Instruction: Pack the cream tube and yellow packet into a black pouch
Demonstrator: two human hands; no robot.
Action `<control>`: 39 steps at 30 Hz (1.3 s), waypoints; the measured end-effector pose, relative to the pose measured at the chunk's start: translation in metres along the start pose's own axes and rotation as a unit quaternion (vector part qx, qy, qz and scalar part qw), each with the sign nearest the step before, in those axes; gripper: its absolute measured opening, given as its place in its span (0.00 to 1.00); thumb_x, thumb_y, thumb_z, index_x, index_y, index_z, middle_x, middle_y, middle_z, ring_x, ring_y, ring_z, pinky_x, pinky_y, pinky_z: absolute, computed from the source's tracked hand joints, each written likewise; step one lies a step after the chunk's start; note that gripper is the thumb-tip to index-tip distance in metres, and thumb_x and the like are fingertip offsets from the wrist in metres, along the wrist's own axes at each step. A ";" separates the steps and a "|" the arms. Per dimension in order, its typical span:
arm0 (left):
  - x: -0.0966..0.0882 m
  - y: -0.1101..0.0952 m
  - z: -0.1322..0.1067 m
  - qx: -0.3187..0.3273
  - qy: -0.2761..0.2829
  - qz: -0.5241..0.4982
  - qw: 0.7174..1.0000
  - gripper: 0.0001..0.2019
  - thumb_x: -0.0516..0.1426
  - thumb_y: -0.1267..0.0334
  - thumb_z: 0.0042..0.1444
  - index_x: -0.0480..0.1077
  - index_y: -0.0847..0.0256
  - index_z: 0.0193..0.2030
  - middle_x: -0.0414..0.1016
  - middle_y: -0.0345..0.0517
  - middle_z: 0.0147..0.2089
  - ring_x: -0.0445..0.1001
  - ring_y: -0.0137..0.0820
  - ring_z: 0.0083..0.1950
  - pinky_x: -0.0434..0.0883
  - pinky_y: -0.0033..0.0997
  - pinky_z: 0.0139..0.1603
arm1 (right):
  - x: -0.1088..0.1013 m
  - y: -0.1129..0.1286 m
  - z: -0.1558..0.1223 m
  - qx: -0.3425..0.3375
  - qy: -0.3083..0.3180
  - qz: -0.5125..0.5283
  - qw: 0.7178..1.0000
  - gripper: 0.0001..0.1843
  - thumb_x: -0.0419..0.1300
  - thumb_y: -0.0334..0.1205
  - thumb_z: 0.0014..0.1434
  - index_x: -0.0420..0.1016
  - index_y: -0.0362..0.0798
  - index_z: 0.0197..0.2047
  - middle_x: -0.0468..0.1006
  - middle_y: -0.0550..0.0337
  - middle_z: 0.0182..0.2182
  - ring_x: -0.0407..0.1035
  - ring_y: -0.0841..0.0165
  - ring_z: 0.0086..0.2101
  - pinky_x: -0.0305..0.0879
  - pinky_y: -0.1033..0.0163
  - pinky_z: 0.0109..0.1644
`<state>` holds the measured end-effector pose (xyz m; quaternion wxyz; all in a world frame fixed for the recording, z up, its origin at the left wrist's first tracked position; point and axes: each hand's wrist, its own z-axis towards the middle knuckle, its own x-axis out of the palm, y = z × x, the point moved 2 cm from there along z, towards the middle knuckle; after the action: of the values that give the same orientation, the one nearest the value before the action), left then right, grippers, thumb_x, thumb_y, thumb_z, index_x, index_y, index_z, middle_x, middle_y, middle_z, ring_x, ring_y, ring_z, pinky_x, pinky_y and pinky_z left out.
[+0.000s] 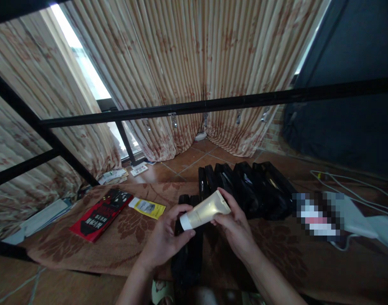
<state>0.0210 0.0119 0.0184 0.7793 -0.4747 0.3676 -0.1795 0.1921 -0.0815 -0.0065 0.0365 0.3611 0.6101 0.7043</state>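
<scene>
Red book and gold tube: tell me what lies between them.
In the head view, going from the red book to the gold tube: the yellow tube, then the left hand, which holds the gold tube at its white cap.

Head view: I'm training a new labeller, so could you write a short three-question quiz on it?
1. Which hand is at the white cap of the gold tube?
2. True or false: the red-and-black book lies farther left in the picture than the yellow item.
3. The rail in front of the curtains is: a) white; b) black; c) red.

Key: 1. The left hand. 2. True. 3. b.
</scene>
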 end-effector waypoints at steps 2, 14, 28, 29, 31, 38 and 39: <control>0.001 0.000 0.000 -0.007 0.011 0.030 0.999 0.20 0.62 0.69 0.55 0.67 0.56 0.54 0.74 0.43 0.51 0.73 0.34 0.51 0.68 0.32 0.52 | 0.000 -0.001 0.001 -0.006 0.006 0.009 1.000 0.40 0.67 0.32 0.45 0.67 0.57 0.62 0.77 0.67 0.35 0.66 0.72 0.30 0.64 0.68 0.34; 0.008 -0.011 0.000 -0.007 0.020 0.134 0.991 0.20 0.61 0.71 0.52 0.65 0.55 0.52 0.74 0.41 0.47 0.73 0.33 0.47 0.68 0.33 0.49 | 0.001 -0.001 0.001 -0.035 0.040 0.037 0.998 0.17 0.73 0.37 0.45 0.80 0.50 0.41 0.79 0.65 0.31 0.68 0.72 0.32 0.63 0.68 0.38; 0.014 -0.019 -0.003 0.062 0.046 0.086 0.993 0.24 0.60 0.64 0.58 0.63 0.54 0.62 0.75 0.47 0.56 0.74 0.39 0.55 0.71 0.35 0.54 | 0.006 0.005 -0.003 -0.053 0.104 0.002 0.993 0.12 0.68 0.46 0.57 0.79 0.53 0.43 0.78 0.64 0.31 0.68 0.71 0.31 0.65 0.67 0.38; 0.014 -0.019 -0.003 0.062 0.049 0.085 0.993 0.24 0.60 0.64 0.59 0.63 0.54 0.62 0.75 0.46 0.56 0.74 0.38 0.55 0.70 0.35 0.54 | 0.007 0.006 -0.003 -0.053 0.112 0.000 0.992 0.13 0.67 0.46 0.58 0.79 0.54 0.45 0.79 0.64 0.33 0.69 0.71 0.32 0.66 0.67 0.39; 0.014 -0.019 -0.003 0.060 0.052 0.085 0.993 0.24 0.60 0.64 0.59 0.63 0.53 0.62 0.75 0.45 0.56 0.74 0.38 0.55 0.70 0.35 0.55 | 0.008 0.008 -0.004 -0.056 0.120 -0.006 0.991 0.14 0.67 0.45 0.58 0.79 0.54 0.47 0.80 0.63 0.35 0.70 0.70 0.34 0.66 0.66 0.41; 0.012 -0.019 -0.001 0.039 0.051 0.100 0.993 0.24 0.61 0.65 0.58 0.65 0.55 0.61 0.76 0.45 0.55 0.74 0.38 0.54 0.68 0.36 0.55 | 0.010 0.009 -0.005 -0.069 0.122 -0.029 0.990 0.16 0.67 0.45 0.58 0.78 0.54 0.49 0.82 0.61 0.38 0.72 0.69 0.35 0.68 0.65 0.43; 0.012 -0.019 -0.001 0.035 0.050 0.104 0.993 0.24 0.61 0.65 0.57 0.66 0.55 0.60 0.76 0.45 0.54 0.74 0.38 0.53 0.68 0.36 0.55 | 0.009 0.008 -0.005 -0.070 0.121 -0.033 0.990 0.18 0.67 0.45 0.58 0.77 0.53 0.51 0.82 0.60 0.39 0.72 0.68 0.36 0.68 0.64 0.43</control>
<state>0.0297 -0.0055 0.0299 0.7905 -0.3964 0.4471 -0.1343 0.1855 -0.0836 0.0054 0.0105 0.2496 0.5709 0.7821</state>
